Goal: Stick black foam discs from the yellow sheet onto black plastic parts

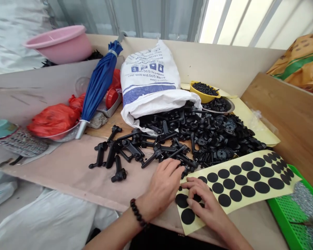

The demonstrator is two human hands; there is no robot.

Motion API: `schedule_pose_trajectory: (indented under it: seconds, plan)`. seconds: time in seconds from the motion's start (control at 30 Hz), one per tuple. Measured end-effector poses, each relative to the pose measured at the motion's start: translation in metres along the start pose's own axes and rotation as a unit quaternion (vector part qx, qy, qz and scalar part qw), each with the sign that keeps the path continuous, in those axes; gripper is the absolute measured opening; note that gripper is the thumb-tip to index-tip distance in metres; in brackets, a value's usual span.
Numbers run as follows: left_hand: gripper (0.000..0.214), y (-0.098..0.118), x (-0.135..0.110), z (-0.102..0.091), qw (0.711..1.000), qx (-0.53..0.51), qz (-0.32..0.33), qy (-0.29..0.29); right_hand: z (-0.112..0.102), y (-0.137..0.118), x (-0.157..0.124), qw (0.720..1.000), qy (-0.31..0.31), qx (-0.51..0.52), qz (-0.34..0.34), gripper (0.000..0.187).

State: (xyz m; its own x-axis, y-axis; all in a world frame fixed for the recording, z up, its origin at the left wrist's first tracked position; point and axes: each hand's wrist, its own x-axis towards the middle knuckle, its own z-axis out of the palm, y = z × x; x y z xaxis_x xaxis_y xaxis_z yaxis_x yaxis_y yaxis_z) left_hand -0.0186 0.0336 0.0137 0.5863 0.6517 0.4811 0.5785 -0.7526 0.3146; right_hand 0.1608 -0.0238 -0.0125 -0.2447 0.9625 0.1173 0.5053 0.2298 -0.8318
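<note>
My left hand [163, 185], with a dark bead bracelet [137, 212] at its wrist, is bent over the front of the black plastic parts. Its fingers curl downward and hide whatever they hold. Close beside it, my right hand [202, 198] lies over the left end of a pale yellow sheet [198, 227] carrying rows of round black stickers [187, 216]. The fingers of that hand are curled in toward the thumb; what is between them cannot be made out. Black crank-like handles [118, 170] lie loose to the left of my hands.
Behind, a white woven sack [150, 74] spills black parts [214, 132] across the table. A yellow bowl [205, 99] of small black pieces stands at the back. Blue umbrella [100, 81], red bags [54, 119] and pink basin [59, 43] are left; a green tray [279, 215] is right.
</note>
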Motion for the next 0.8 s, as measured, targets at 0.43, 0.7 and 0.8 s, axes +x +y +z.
schedule_pose_trajectory:
  seconds: [0.43,0.7,0.8]
  plan:
    - [0.01,-0.015,0.083,0.008,0.952,0.186,0.175,-0.168,-0.034,0.006,-0.003,0.815,0.218,0.517,0.147,0.018]
    - [0.018,0.007,0.042,0.0,0.985,0.067,0.151,-0.047,-0.047,-0.009,-0.001,0.805,0.155,0.562,0.113,0.012]
    - [0.013,0.018,0.023,0.004,0.993,-0.082,0.085,-0.015,-0.044,-0.013,-0.005,0.807,0.132,0.566,0.102,0.012]
